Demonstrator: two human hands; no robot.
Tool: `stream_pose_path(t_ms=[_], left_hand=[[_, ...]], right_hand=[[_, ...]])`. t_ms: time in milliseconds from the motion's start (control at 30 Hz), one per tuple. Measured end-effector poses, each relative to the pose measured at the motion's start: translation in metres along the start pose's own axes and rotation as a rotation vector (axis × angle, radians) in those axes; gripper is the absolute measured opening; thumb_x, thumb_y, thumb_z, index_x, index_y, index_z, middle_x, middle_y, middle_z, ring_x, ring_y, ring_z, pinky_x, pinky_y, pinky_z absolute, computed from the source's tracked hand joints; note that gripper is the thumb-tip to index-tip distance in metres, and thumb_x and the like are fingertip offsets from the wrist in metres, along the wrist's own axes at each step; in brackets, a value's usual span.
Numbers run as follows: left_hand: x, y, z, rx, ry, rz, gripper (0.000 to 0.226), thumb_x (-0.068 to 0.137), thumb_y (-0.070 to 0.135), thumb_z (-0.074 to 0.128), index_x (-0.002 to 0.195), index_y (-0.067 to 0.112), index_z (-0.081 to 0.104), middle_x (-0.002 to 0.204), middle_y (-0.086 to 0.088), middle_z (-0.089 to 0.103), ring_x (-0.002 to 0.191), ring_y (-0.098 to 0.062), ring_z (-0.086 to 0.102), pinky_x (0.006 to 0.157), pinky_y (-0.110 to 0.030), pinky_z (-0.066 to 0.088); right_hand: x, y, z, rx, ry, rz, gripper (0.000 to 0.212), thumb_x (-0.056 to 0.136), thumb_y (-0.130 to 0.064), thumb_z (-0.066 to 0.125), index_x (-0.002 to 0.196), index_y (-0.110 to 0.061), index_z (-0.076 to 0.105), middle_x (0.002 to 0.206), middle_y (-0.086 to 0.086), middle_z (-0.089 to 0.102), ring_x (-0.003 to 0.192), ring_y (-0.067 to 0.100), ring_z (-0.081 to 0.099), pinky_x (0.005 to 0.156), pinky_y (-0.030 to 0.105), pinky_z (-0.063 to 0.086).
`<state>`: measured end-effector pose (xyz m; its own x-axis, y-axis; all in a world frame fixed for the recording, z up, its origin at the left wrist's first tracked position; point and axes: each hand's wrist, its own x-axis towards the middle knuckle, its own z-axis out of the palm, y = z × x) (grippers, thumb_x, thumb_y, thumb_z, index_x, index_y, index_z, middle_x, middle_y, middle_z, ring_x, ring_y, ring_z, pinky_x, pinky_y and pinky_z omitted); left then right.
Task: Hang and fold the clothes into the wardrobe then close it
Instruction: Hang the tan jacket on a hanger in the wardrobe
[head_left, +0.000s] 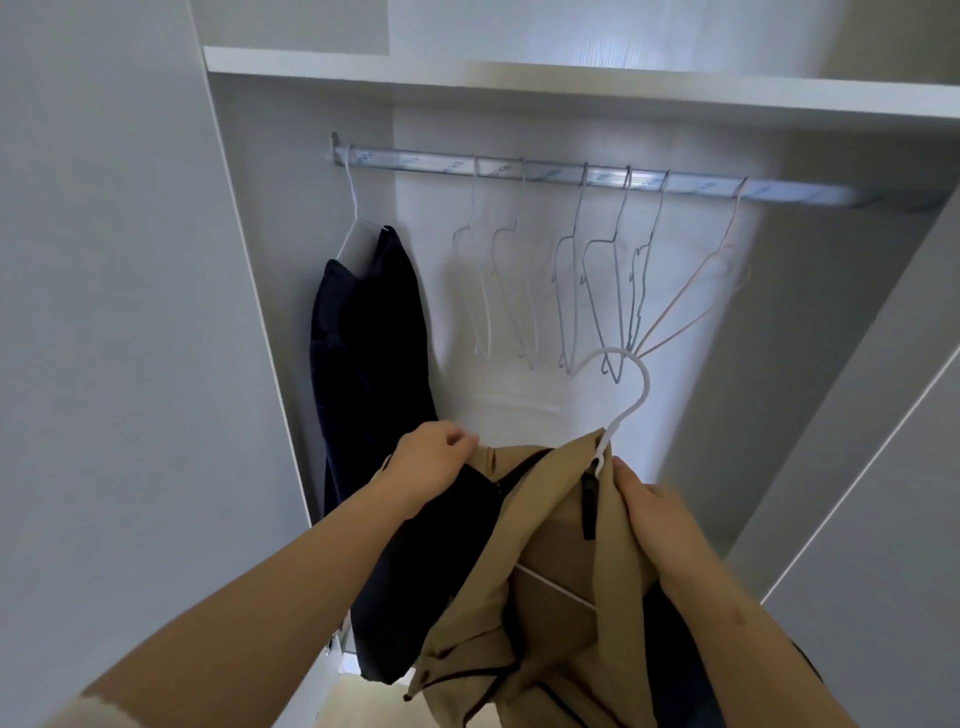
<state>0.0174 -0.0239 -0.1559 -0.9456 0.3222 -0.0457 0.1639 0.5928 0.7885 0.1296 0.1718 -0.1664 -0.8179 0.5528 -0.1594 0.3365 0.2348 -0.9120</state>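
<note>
The hanger (645, 382) rises from the jacket (561, 525), hooking left.

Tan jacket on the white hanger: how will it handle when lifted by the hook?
Likely floppy: the tan jacket sags in folds below the left hand and right hand, so it will probably swing. It may slide off the white hanger: it sits bunched, with both hands gripping its fabric. Thin-looking cloth, so probably light.
</note>
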Motion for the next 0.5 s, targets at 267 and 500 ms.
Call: stream_pose_path(t_ms=[267,500], left_hand=[[-0.004,0.03,-0.001,0.54,-0.28,-0.036,0.059,0.089,0.063,0.036,0.116,0.014,0.057,0.111,-0.004,0.059,0.098,-0.019,0.056,0.085,-0.03,0.046],[-0.004,0.046,0.021,-0.458,-0.05,0.111,0.018,0.088,0.011,0.061,0.093,0.028,0.062,0.107,-0.002,0.064,0.089,-0.006,0.06,0.069,-0.01,0.049]], right_hand=[[0.0,0.011,-0.011,-0.023,-0.076,-0.015,0.059,0.087,-0.058,0.044,0.056,-0.011,0.061,0.056,0.004,0.063,0.059,0.018,0.062,0.061,0.028,0.047],[0.003,0.005,-0.018,-0.002,-0.117,0.0,0.064,0.09,-0.056,0.042,0.075,0.0,0.069,0.075,0.017,0.068,0.066,0.021,0.063,0.062,0.028,0.047]])
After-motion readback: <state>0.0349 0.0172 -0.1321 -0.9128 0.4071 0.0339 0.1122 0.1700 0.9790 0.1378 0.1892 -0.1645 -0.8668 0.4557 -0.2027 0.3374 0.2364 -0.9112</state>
